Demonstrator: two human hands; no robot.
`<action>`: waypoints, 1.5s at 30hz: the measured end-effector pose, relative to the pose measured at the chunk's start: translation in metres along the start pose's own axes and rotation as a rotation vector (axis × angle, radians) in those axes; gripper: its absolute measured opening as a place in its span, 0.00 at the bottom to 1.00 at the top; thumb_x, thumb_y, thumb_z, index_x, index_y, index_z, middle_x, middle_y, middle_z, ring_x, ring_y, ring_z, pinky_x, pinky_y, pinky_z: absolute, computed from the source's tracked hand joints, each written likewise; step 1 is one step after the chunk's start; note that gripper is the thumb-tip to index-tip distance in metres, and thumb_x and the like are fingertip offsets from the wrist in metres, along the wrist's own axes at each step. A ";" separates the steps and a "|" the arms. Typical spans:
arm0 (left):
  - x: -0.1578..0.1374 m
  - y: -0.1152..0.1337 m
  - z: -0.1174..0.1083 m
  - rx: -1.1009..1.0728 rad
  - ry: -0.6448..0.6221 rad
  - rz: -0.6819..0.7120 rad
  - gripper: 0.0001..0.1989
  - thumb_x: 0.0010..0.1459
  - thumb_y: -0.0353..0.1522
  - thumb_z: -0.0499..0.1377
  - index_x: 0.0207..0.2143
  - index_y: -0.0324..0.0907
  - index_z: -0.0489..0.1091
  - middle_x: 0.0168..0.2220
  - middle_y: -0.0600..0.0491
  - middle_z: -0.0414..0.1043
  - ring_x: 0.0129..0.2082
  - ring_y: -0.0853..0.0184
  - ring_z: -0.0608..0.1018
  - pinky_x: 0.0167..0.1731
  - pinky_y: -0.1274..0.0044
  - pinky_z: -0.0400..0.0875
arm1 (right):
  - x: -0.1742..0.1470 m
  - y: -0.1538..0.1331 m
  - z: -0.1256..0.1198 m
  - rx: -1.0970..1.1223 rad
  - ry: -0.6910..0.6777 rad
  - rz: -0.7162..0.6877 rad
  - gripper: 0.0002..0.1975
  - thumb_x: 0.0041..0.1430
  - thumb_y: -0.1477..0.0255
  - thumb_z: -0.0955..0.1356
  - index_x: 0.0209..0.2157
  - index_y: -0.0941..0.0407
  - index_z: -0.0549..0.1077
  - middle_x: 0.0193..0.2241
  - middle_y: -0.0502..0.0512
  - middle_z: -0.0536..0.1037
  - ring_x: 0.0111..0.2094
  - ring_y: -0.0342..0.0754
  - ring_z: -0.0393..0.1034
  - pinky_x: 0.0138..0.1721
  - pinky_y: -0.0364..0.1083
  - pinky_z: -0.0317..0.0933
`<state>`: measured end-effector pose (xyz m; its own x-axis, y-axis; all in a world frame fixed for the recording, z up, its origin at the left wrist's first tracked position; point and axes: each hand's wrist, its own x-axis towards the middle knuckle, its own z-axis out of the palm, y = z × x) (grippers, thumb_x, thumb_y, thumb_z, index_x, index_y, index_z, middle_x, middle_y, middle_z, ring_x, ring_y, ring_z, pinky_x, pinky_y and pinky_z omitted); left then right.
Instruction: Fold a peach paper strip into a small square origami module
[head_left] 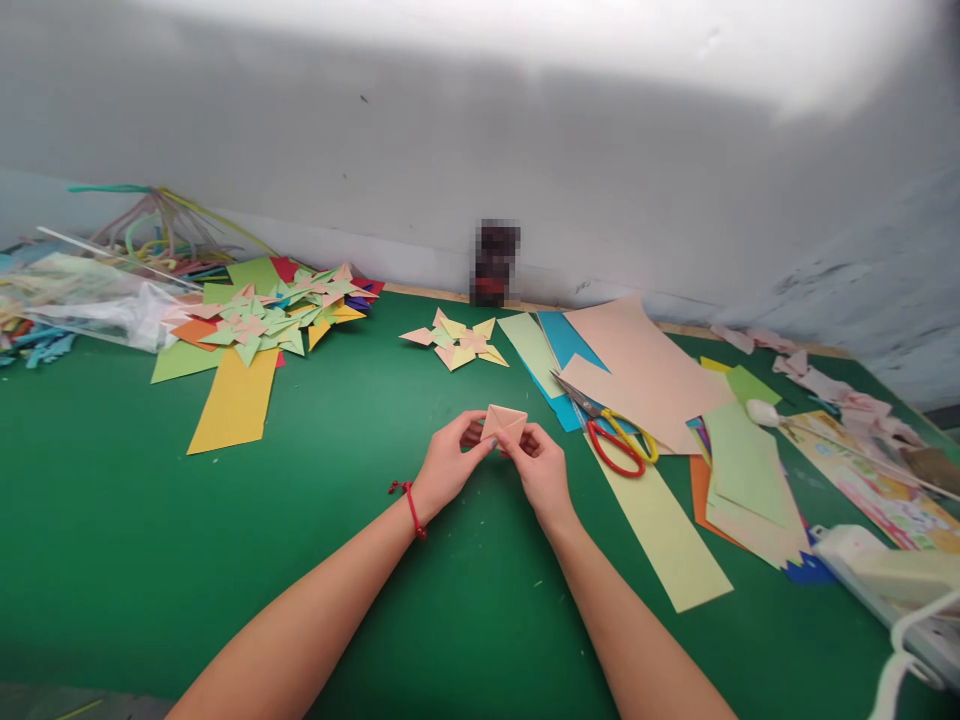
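Observation:
A small folded piece of peach paper, with crease lines across its face, is held up over the green table. My left hand pinches its lower left side, the thumb lying across the front. On the right side, my right hand grips the same paper between thumb and fingers. Both thumbs meet near its bottom edge; some fingertips are hidden behind it. Just beyond my hands lies a folded paper star shape in peach, yellow and green.
Red-and-yellow-handled scissors rest on coloured sheets at the right, near a pale yellow strip. More folded stars pile up at the left beside a clear plastic bag. A white power strip sits at the right edge.

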<state>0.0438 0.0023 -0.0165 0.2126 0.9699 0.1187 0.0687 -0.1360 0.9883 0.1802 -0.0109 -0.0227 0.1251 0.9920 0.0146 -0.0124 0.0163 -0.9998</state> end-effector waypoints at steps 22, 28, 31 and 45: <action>0.002 0.005 -0.003 -0.303 -0.061 -0.225 0.13 0.49 0.38 0.60 0.32 0.36 0.72 0.34 0.50 0.73 0.35 0.66 0.74 0.40 0.75 0.67 | 0.003 -0.003 -0.004 0.047 -0.033 0.001 0.11 0.51 0.63 0.67 0.25 0.57 0.70 0.21 0.48 0.69 0.22 0.42 0.60 0.25 0.42 0.56; 0.002 0.004 -0.003 -0.340 -0.016 -0.255 0.13 0.45 0.39 0.62 0.28 0.37 0.71 0.30 0.52 0.73 0.31 0.67 0.74 0.37 0.74 0.69 | 0.001 -0.002 0.000 0.060 -0.018 -0.009 0.11 0.50 0.63 0.68 0.24 0.57 0.69 0.21 0.48 0.70 0.23 0.42 0.61 0.26 0.43 0.58; 0.002 0.004 -0.003 -0.299 0.011 -0.252 0.13 0.46 0.39 0.62 0.28 0.37 0.71 0.28 0.52 0.73 0.30 0.68 0.74 0.36 0.74 0.70 | 0.001 -0.004 0.000 0.019 -0.029 -0.014 0.12 0.49 0.62 0.68 0.25 0.57 0.70 0.21 0.49 0.70 0.24 0.43 0.63 0.28 0.43 0.60; 0.002 0.000 -0.003 -0.252 0.042 -0.203 0.11 0.49 0.37 0.60 0.25 0.37 0.68 0.27 0.53 0.71 0.29 0.69 0.73 0.35 0.76 0.68 | 0.000 -0.003 0.001 -0.002 -0.084 0.014 0.10 0.48 0.65 0.69 0.25 0.57 0.70 0.21 0.49 0.72 0.23 0.43 0.66 0.28 0.43 0.62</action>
<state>0.0409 0.0051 -0.0155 0.1782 0.9804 -0.0843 -0.1392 0.1099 0.9842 0.1792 -0.0107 -0.0193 0.0408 0.9992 0.0013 -0.0115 0.0018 -0.9999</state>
